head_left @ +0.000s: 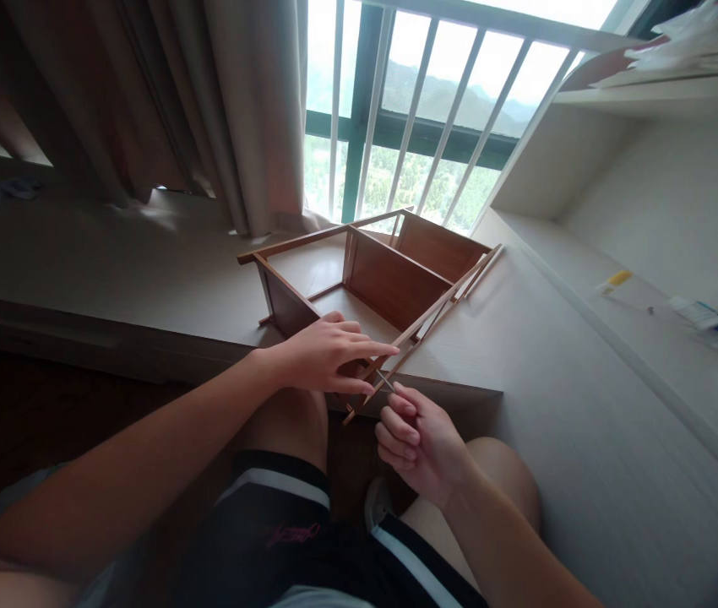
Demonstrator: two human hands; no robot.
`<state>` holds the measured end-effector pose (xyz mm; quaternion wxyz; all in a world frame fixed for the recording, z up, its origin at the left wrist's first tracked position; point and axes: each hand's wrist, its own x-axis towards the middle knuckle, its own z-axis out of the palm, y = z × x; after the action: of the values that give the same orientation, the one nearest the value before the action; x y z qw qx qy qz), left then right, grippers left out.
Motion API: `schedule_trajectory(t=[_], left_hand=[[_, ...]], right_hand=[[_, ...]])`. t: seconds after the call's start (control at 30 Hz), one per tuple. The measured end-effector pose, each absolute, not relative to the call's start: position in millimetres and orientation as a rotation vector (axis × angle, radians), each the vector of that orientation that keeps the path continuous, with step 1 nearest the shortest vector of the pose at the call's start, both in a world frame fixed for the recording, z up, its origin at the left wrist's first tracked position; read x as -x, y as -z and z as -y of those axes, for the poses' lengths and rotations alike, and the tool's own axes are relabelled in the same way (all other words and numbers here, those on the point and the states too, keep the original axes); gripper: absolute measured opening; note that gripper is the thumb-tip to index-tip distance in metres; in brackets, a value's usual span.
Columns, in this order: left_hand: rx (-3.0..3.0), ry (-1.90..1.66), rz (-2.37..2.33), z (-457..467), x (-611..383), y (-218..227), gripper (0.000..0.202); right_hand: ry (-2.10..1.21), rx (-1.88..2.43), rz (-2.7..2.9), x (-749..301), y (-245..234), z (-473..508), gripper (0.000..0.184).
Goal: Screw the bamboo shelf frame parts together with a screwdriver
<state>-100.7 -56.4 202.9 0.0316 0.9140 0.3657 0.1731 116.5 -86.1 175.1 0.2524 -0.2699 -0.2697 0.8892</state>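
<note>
A brown wooden rack [390, 283] lies on its side on a pale platform [162, 270] by the window. My left hand [327, 355] rests on the rack's near corner, fingers stretched over the thin side rails [441, 308] and holding the frame. My right hand [413, 439] is closed in a pinch on a small thin metal tool [385, 382], whose tip touches the rail's near end, right beside my left fingertips. My knees are below, close to the platform's edge.
A curtain [258, 110] hangs at the back left of the rack, beside a barred window [422, 110]. A white desk surface [587, 405] runs along the right, with small packets [698, 314] and a yellow item [618, 278] on it. Shelving [644, 93] stands above.
</note>
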Motion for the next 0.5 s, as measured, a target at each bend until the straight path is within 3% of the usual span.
schedule_trajectory(t=[0.13, 0.3, 0.43, 0.5], left_hand=[[-2.814, -0.534, -1.128, 57.7, 99.9, -203.9, 0.060], [-2.816, -0.544, -1.136, 56.1, 100.8, -210.0, 0.061], [-2.806, -0.822, -1.283, 67.8, 107.8, -201.4, 0.065], [-2.702, -1.149, -1.363, 84.2, 111.3, -181.6, 0.058]], right_hand=[[-2.359, 0.805, 0.772, -120.0, -177.0, 88.9, 0.039], [-1.741, 0.997, 1.204, -132.4, -160.8, 93.5, 0.047], [-1.313, 1.107, 1.453, -161.0, -155.6, 89.0, 0.038], [-1.123, 1.123, 1.517, -179.1, -159.0, 79.5, 0.028]])
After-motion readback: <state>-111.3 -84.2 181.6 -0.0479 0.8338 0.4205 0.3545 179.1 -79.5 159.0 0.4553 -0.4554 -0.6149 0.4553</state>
